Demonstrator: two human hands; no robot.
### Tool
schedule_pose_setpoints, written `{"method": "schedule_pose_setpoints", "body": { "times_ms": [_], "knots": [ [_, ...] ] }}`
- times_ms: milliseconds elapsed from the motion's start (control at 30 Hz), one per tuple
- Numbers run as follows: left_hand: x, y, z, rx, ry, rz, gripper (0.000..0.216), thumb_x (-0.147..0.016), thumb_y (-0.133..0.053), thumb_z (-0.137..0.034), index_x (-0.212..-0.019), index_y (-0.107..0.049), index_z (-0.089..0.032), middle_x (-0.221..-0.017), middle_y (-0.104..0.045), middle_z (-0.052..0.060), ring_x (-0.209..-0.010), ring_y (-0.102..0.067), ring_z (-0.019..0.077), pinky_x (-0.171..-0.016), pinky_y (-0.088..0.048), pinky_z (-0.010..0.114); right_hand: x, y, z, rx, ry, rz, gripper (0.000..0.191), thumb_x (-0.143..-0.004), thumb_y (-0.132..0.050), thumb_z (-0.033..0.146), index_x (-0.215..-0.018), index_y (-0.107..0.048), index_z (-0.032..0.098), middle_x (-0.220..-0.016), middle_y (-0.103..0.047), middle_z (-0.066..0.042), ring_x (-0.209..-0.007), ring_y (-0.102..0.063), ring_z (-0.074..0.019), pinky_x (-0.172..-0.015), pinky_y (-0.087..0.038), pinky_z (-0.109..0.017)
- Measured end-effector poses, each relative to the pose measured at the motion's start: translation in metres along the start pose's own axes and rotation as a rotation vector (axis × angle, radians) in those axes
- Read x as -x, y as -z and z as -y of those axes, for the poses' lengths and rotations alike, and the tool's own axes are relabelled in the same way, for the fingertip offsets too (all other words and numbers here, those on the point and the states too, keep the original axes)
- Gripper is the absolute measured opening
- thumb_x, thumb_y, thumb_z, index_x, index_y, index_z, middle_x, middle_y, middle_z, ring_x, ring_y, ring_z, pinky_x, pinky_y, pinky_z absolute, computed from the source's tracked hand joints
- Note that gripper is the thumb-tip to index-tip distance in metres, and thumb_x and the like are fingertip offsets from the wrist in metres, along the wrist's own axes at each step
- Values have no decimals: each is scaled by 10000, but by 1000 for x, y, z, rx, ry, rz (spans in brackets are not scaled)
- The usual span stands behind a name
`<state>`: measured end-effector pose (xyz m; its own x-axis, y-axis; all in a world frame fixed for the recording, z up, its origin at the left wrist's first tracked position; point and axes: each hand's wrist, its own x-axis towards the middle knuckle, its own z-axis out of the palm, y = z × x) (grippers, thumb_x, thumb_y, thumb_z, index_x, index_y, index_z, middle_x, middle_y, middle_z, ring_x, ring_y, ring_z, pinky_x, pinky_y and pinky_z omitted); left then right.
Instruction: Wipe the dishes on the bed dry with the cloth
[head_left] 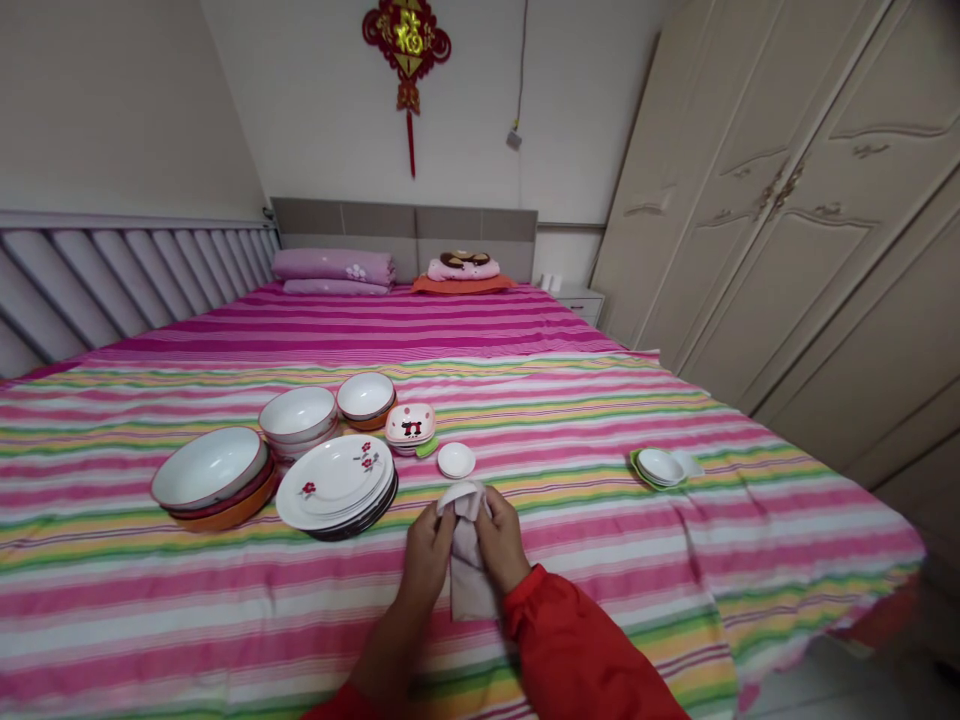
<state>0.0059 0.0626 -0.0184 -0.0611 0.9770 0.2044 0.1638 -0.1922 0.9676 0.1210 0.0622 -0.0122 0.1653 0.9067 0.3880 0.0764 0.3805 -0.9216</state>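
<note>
At the far left, a pale slatted rail (127,265) runs along the bed toward the padded grey-brown headboard (345,228). On the pink, white, yellow and green striped cover (225,640), a wide, glossy white bowl with a thin red rim (214,468) sits on a dark red and an orange one. Just beside it stands a deeper white bowl with a red rim (298,412), stacked on others. In front of that lies a pile of round white plates with red flowers (335,480), darker ones at the bottom. Behind the pile is a smaller white bowl (365,394) on an orange base, then a squarish pale pink dish with a cartoon figure (411,424), a green edge at its lower right. The left hand (430,548) pinches a soft, pale lilac-grey cloth (472,590) between thumb and fingers, above the cover at near centre. Past the hands, a small round white dish (457,460) rests on the stripes. The right hand (501,540), in a red sleeve (585,640), grips the cloth's other side; a whitish curved edge shows on top, whether dish or fold I cannot tell. The cloth's lower end hangs between the wrists. Well apart to the right, a small white bowl (661,465) sits on a green-edged dish, near the cream panelled wardrobe (810,260).
</note>
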Motion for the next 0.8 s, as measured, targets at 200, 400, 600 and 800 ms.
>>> {"method": "schedule_pose_setpoints", "body": {
  "times_ms": [200, 400, 600, 800],
  "knots": [
    [0, 3, -1, -74, -79, -41, 250, -802, -481, -379, -744, -611, -174, -680, -598, 17, -661, -532, 170, -620, -406, 277, 1, 3, 6, 141, 163, -23, 229, -845, -461, 208, -942, -668, 193, -885, -620, -52, -853, -556, -183, -768, -439, -286],
    [-3, 2, -5, 264, 206, -138, 430, -676, -601, -582, -602, -545, -163, -480, -462, -48, -466, -410, 100, -464, -330, 226, 3, -4, -3, 52, 22, 155, 192, -858, -483, 256, -834, -654, 171, -764, -615, -14, -725, -561, -155, -679, -448, -255],
    [-12, 9, -9, 488, 273, -344, 483, -562, -690, -607, -555, -499, -163, -467, -462, -58, -447, -379, 64, -443, -287, 196, 6, 0, 0, 387, 202, 103, 290, -744, -530, 150, -999, -661, 186, -1041, -605, -94, -996, -527, -237, -878, -418, -387],
    [-8, 7, -5, 329, 199, -172, 461, -656, -634, -576, -511, -471, -171, -456, -446, -51, -441, -370, 72, -457, -292, 214, 8, 6, 13, 230, 222, -20, 328, -848, -493, 257, -1155, -585, 190, -901, -613, -54, -837, -570, -188, -764, -467, -331]
  ]
}}
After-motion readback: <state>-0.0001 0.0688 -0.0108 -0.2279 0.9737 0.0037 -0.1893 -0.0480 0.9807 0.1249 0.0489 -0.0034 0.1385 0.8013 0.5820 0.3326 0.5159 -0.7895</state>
